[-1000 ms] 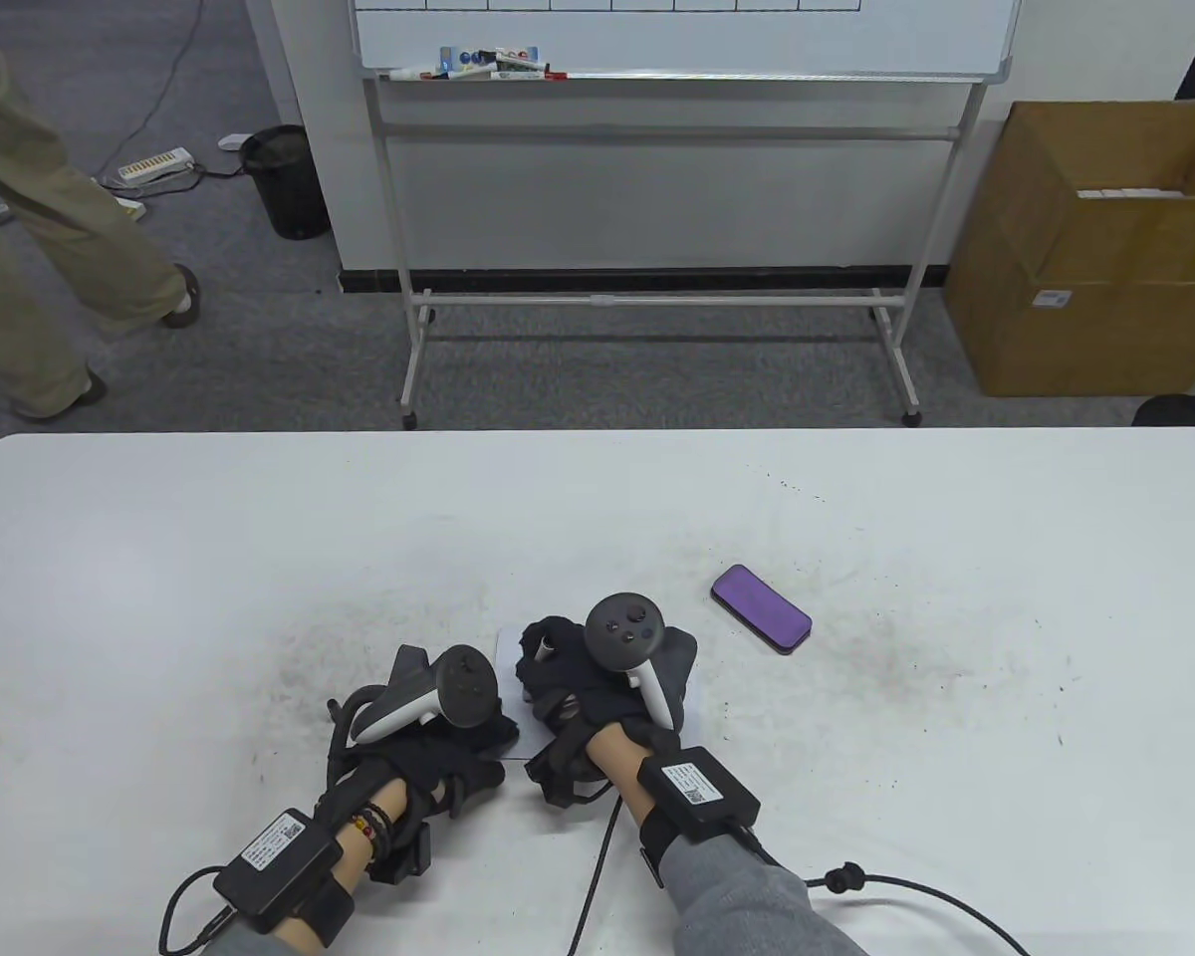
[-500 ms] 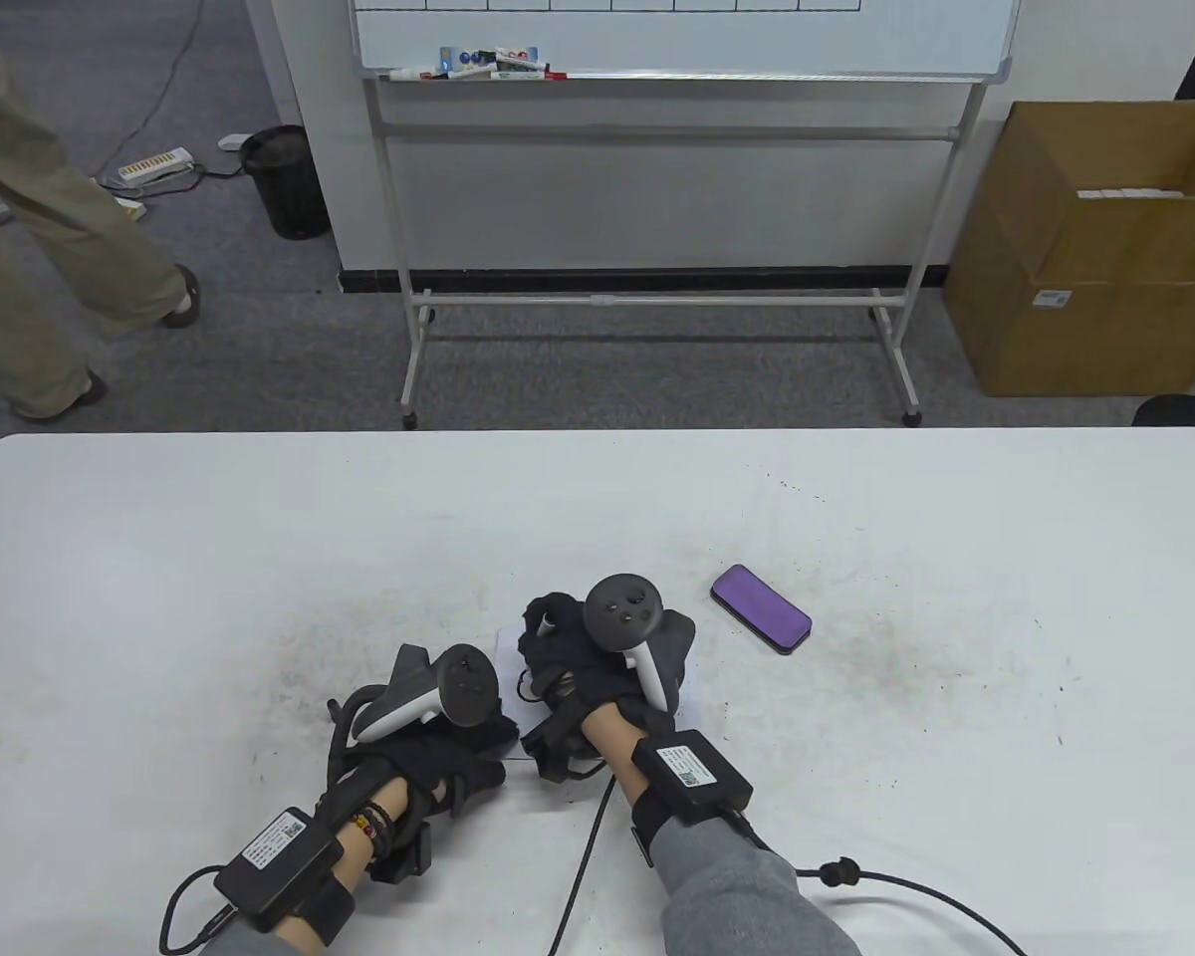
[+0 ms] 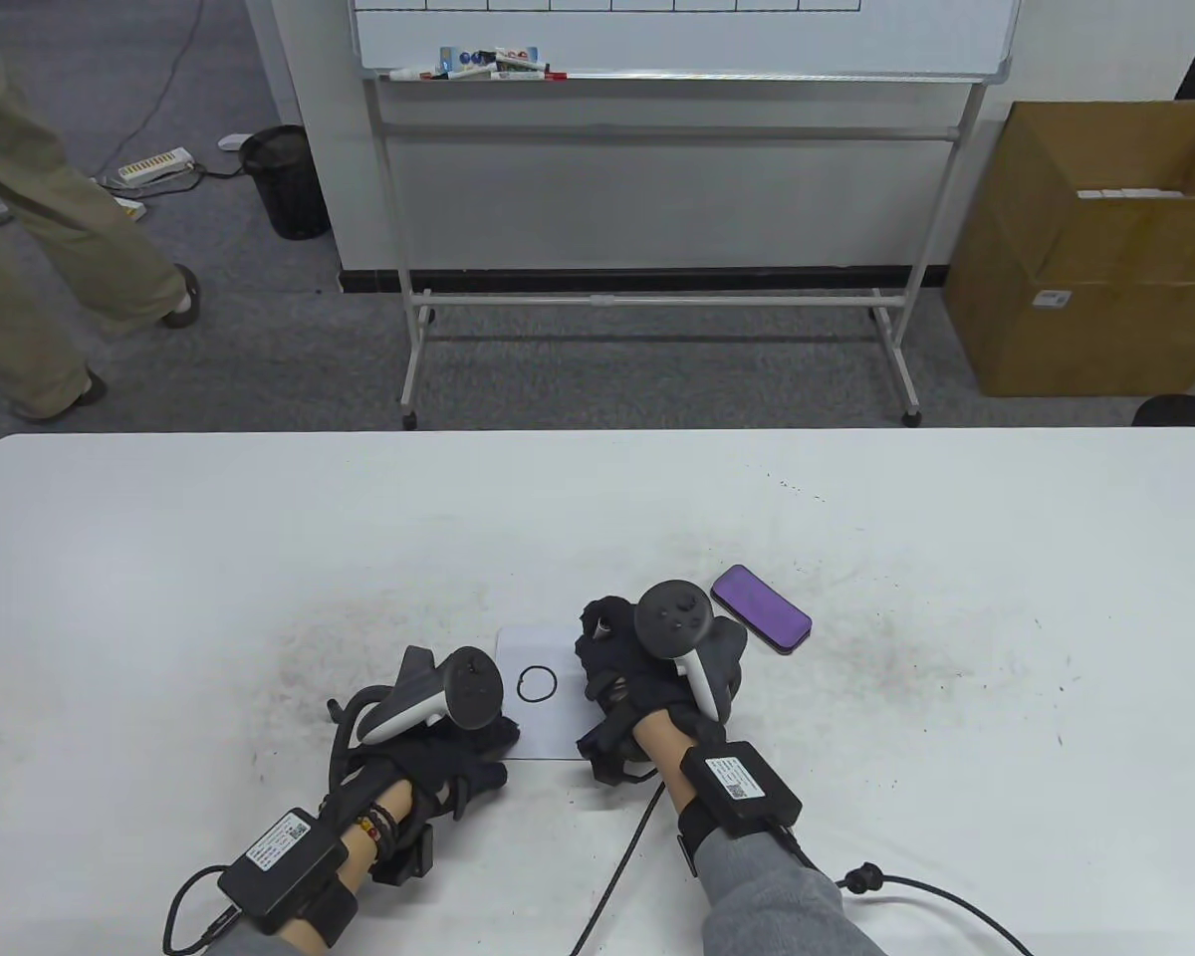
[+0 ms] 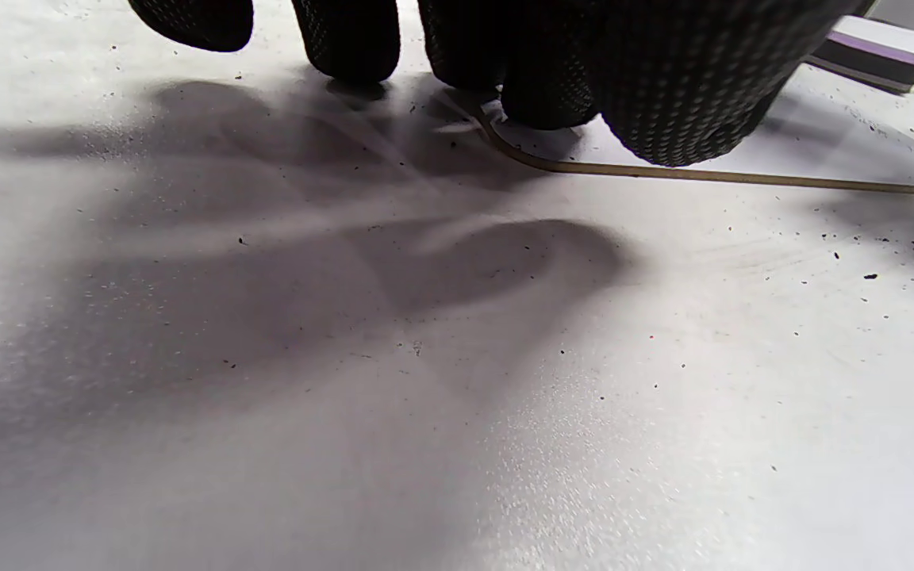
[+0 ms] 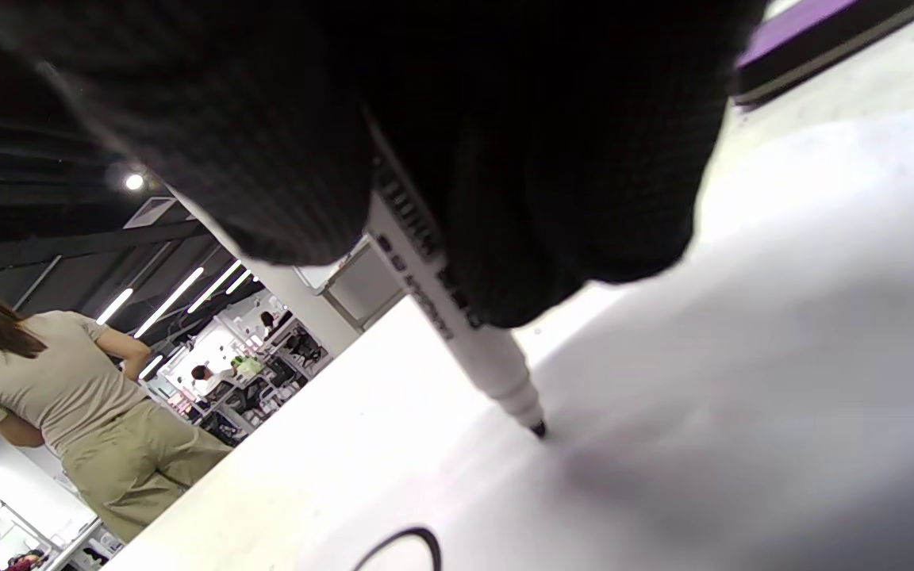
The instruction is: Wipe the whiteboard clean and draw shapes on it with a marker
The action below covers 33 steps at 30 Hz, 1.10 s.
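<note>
A small whiteboard (image 3: 548, 722) lies flat on the table near the front edge, with a black circle (image 3: 537, 683) drawn on it. My left hand (image 3: 478, 745) rests on the board's lower left corner, and its fingertips (image 4: 544, 95) come down at the board's edge (image 4: 703, 174). My right hand (image 3: 622, 677) grips a white marker (image 5: 457, 333) over the board's right side. The marker's black tip (image 5: 537, 429) touches the board. Part of the circle (image 5: 401, 547) shows in the right wrist view. A purple eraser (image 3: 761, 608) lies just right of my right hand.
The white table (image 3: 159, 558) is smudged with dark dust around the board. Beyond it stand a large whiteboard on a frame (image 3: 657, 299) with markers on its tray (image 3: 488, 62), a cardboard box (image 3: 1085, 249), a black bin (image 3: 284, 179) and a walking person (image 3: 50, 259).
My right hand has moved to the right with the marker, uncovering a drawn black circle on the small whiteboard. The left hand has stayed in place.
</note>
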Available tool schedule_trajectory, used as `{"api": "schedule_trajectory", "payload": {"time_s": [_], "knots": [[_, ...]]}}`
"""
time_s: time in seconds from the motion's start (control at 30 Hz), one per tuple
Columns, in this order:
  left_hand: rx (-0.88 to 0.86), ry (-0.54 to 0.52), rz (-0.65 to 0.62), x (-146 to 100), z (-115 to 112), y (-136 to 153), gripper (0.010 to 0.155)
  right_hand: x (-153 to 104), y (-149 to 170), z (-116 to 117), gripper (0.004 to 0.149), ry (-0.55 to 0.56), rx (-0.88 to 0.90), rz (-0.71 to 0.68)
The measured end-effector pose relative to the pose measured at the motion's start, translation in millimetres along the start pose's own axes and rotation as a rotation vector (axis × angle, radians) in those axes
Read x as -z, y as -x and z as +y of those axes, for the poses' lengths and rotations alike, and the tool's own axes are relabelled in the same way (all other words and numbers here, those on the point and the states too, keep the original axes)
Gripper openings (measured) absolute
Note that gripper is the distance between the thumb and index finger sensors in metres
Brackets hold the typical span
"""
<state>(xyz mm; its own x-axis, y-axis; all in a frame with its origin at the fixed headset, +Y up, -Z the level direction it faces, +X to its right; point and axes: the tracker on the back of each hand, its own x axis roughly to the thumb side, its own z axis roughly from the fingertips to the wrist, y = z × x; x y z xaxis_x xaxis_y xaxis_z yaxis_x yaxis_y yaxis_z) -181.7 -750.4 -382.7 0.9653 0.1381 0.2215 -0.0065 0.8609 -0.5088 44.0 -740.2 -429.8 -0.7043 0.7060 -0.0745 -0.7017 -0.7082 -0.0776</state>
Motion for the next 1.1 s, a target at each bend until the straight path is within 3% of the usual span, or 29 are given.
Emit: {"api": "schedule_trajectory", "payload": {"time_s": [0.57,1.1], "knots": [[0.004,0.0,0.002,0.2,-1.0,-1.0,0.062,-17.2,-15.9,10.7,0.047,-0.099,-0.042,-0.034],[-0.001,0.001,0.004,0.6,-1.4,-0.5,0.061,-17.3,22.2,-21.9,0.047,-0.042,0.018,0.081]]}}
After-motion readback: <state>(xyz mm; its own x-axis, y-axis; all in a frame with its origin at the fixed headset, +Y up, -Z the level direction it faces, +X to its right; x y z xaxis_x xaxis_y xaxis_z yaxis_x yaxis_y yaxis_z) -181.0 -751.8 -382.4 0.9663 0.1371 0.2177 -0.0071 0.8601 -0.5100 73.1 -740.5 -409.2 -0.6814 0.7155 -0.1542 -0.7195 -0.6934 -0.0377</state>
